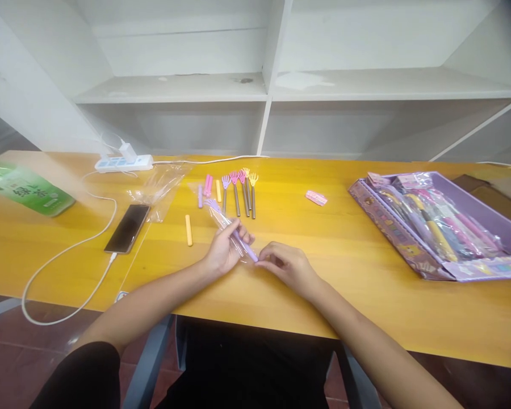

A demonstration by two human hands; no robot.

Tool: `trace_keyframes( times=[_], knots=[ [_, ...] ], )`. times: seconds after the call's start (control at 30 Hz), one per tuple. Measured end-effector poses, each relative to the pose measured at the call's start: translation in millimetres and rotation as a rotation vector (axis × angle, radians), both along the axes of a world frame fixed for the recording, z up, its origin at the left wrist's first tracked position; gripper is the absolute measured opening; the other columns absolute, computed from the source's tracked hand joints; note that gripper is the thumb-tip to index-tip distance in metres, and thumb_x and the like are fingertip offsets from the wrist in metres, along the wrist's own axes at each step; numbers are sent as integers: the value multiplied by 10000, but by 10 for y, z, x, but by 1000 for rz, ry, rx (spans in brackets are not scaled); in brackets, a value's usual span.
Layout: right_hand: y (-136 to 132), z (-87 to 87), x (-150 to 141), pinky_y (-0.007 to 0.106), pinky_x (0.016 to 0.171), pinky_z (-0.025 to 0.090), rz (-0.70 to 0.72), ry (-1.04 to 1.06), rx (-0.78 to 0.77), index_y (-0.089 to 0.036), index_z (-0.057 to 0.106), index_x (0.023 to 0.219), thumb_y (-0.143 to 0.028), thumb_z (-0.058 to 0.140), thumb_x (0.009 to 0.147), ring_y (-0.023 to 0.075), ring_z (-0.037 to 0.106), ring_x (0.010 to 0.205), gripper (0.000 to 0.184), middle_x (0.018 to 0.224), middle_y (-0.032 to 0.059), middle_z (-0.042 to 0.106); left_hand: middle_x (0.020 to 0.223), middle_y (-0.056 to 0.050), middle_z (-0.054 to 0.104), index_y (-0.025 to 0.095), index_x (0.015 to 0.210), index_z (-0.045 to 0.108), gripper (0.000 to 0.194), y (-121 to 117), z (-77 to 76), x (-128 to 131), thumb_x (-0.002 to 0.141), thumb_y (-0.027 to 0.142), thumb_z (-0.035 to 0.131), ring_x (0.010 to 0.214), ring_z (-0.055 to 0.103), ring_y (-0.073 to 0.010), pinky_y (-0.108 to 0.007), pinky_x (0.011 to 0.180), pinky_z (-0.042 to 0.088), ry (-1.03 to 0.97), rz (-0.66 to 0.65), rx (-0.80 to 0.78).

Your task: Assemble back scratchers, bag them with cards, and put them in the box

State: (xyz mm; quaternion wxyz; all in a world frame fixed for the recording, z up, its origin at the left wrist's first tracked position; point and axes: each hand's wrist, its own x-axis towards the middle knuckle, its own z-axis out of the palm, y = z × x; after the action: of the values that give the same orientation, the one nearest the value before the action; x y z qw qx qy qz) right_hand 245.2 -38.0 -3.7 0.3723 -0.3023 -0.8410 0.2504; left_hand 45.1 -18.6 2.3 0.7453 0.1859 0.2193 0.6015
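A purple back scratcher (247, 250) lies slantwise inside a clear plastic sleeve, its clawed head up and to the left. My left hand (225, 250) is closed around its middle. At the lower end, my right hand (290, 266) pinches with thumb and forefinger at the tip of the handle or the sleeve's edge; which of the two I cannot tell. Just beyond are several back scratchers with metal rods and coloured claw heads (242, 178). Beside them lie short pink handle pieces (208, 186), a purple one (200, 196) and a yellow one (218, 191). Another yellow handle piece (189, 230) rests nearer me.
At right stands a purple display box (409, 250) with several bagged back scratchers (443, 218). A pink card (315, 197) lies mid-table. On the left are clear bags (164, 190), a charging phone (128, 228), a power strip (123, 163) and a green bottle (29, 187). White shelves (174, 88) rise behind.
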Motion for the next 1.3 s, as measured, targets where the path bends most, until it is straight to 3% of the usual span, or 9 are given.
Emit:
trace_keyframes(
  times=[0.2,0.4,0.7,0.97,1.07,1.13,1.23,1.3],
  knots=[
    [4,11,-21,299,653,526,27,15,126,-239,725,1051,-287,666,1060,165,638,708,77,923,55,725,637,57,480,168,807,575,250,2,31,-2,996,259,711,589,496,-86,-271,800,523,-25,-13,-34],
    [19,-6,-4,335,769,606,39,5,187,-248,719,1150,-243,640,1070,201,731,881,112,1017,81,757,661,32,503,156,826,606,246,-1,50,-6,1052,254,615,614,526,-95,-275,826,553,-50,-35,-43],
    [-7,18,-29,321,720,590,-19,-8,296,-247,711,1117,-240,674,1051,185,714,779,76,970,78,764,840,-39,640,170,1022,655,226,-63,0,27,1064,384,595,806,686,-185,-376,858,598,-32,-88,19],
    [-12,-28,-36,299,647,529,-63,-19,282,-242,695,985,-290,698,1037,154,627,650,71,856,41,710,898,-56,664,170,1117,646,276,-101,-21,41,1026,430,657,864,713,-222,-355,766,592,21,-172,53],
    [-18,10,-3,304,650,516,-36,-27,251,-243,691,1026,-289,671,1047,159,610,654,55,846,35,677,890,-57,662,163,1079,659,262,-90,-15,18,1029,420,652,855,711,-219,-355,769,595,21,-188,55],
    [-27,58,27,321,678,531,28,-56,182,-245,689,1131,-334,653,1054,172,612,690,123,913,53,671,881,-56,668,161,1055,668,252,-74,6,-10,1030,411,651,839,713,-211,-355,799,597,26,-182,44],
    [-34,100,52,357,748,572,133,-117,102,-256,658,1297,-466,738,988,213,648,832,382,1108,106,663,885,-61,685,157,1041,682,250,-31,41,-60,1035,403,642,831,717,-204,-360,842,596,25,-176,24],
    [-32,84,48,359,765,577,137,-142,127,-268,668,1291,-445,761,974,225,655,892,375,1155,113,651,895,-68,696,149,1031,690,253,2,52,-86,1038,397,636,835,720,-203,-365,863,597,20,-185,12]
  ],
)
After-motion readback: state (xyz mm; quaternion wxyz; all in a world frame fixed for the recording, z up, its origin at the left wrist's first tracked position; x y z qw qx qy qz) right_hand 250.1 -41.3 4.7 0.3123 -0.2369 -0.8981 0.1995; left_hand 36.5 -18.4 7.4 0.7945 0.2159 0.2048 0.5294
